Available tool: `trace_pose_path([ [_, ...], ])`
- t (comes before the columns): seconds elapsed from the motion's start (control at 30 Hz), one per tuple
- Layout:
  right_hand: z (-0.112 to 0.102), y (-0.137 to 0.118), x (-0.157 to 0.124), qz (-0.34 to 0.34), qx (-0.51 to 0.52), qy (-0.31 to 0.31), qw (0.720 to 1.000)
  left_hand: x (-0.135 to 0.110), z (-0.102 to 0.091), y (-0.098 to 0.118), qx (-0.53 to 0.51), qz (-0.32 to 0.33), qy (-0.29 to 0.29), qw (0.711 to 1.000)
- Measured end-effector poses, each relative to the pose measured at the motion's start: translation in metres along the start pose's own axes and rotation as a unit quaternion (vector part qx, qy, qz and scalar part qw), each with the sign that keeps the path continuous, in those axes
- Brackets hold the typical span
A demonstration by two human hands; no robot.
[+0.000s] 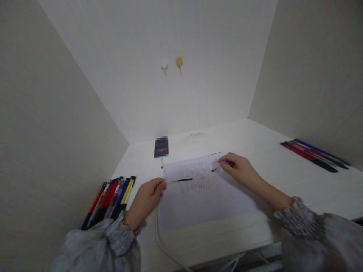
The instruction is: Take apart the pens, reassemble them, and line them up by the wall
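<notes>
My left hand (151,192) is closed in a pinch around one end of a thin pen refill (183,180), pale near the fingers and black along the rest. The refill points right, above a white sheet of paper (181,211) with faint marks on it. Over the sheet's right side, the fingertips of my right hand (236,166) pinch a small, slender piece (214,169) with a clear shaft and a dark end, its exact kind too small to tell. A gap separates the two held pieces. A white cable (157,223) runs beside my left hand.
Several red, blue, yellow and black pens (110,196) lie in a row at the left wall. More pens (314,153) lie by the right wall. A phone (161,147) with the cable rests near the back wall, which bears white (164,64) and yellow hooks (179,61).
</notes>
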State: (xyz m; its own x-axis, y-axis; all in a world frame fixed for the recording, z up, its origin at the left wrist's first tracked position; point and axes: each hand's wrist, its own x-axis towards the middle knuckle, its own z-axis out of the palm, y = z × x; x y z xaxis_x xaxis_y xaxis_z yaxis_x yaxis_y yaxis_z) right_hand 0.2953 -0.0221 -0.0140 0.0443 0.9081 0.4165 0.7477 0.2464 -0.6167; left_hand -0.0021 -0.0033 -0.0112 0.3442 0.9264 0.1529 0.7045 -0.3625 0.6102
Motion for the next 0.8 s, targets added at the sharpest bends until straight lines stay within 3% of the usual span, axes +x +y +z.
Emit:
trace_pose_path([
  [0.23, -0.014, 0.005, 0.001, 0.051, 0.025, 0.093, 0.994, -0.001, -0.001, 0.001, 0.001, -0.01, 0.024, 1.0],
  [0.5, -0.02, 0.017, -0.003, 0.098, 0.03, 0.141, 0.985, 0.002, 0.001, -0.01, 0.002, 0.008, 0.041, 0.999],
  [0.63, -0.019, 0.027, -0.004, 0.123, -0.075, 0.104, 0.984, 0.002, 0.001, -0.01, -0.044, 0.011, 0.04, 0.998],
  [0.8, -0.013, 0.034, -0.007, 0.117, -0.21, -0.018, 0.971, 0.001, 0.0, -0.008, -0.031, 0.011, 0.032, 0.999],
])
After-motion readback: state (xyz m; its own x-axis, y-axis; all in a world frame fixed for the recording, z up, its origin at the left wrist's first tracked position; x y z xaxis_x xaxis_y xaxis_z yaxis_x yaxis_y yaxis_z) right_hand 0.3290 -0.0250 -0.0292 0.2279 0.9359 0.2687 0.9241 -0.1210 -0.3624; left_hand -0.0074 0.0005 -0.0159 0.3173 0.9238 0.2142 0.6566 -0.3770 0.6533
